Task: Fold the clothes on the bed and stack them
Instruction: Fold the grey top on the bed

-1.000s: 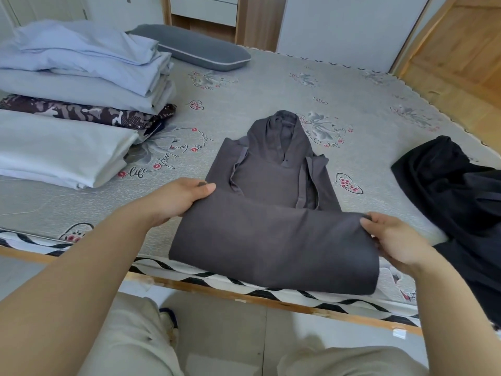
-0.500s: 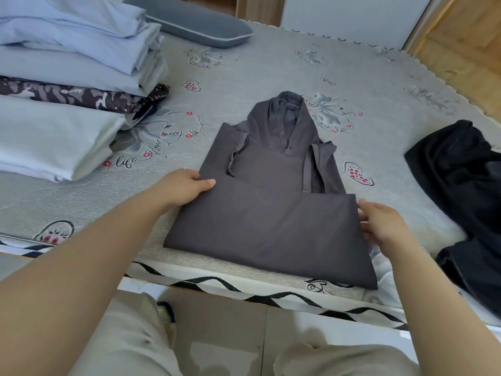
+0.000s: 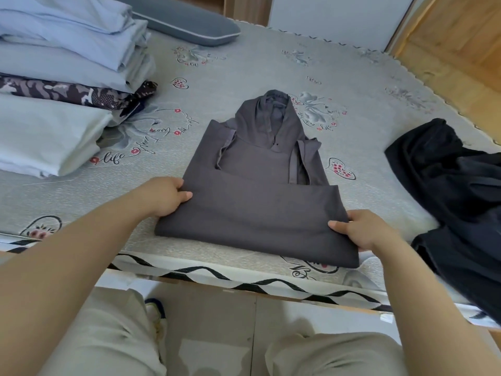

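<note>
A: Hands first, where are they?

B: Left hand (image 3: 165, 195) is on the left edge of the dark grey cotton hooded top (image 3: 260, 196), fingers curled over the folded edge w/ thumb on the cloth, so it grips the fabric. Right hand (image 3: 363, 230) is on the top's right edge, near its lower corner, thumb on top, fingers tucked under the fold. Also gripping.

A: And the top itself?

B: Lies flat on the grey flower-printed bed cover (image 3: 271, 66), close to the near edge of the bed. Bottom half is folded up over the body, sleeves folded in, hood pointing away from the person.

A: What's round it?

B: Left of the top, apart from it: a stack of folded cloth, i.e. a pale grey-white folded piece (image 3: 46, 137) nearest, a camouflage-print folded piece (image 3: 70, 93) behind it, and light blue folded sheets (image 3: 67, 42) piled on that. Beyond the top, at the far side of the bed, a slate-grey flat pillow w/ pale piping (image 3: 187, 23). Right of the top, not touching it, a crumpled black garment (image 3: 455, 191), unfolded, running down to the bed's near edge.

A: Anything nearer than the top?

B: The black-and-white zigzag border of the cover (image 3: 217, 275), then the person's knees in beige trousers (image 3: 103, 335).
</note>
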